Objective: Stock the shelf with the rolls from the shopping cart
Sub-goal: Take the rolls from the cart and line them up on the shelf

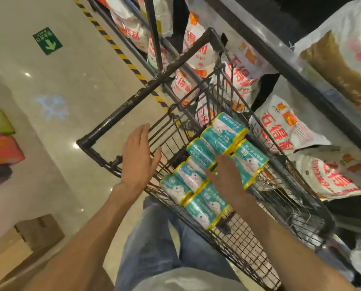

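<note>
Several teal and white rolls (204,162) with yellow ends lie piled in the wire shopping cart (249,246) in front of me. My right hand (228,177) reaches down into the pile, its fingers spread flat over the rolls near the middle; no grip shows. My left hand (138,158) hovers with straight fingers over the cart's left side, just behind the black handle bar (141,92), holding nothing. The dark metal shelf (301,80) runs along the right.
White bags with red print (288,129) fill the shelf levels on the right. A yellow-black striped line (120,53) marks the floor along the shelf base. Cardboard boxes (26,238) stand at the lower left, and coloured packs (1,143) at the far left.
</note>
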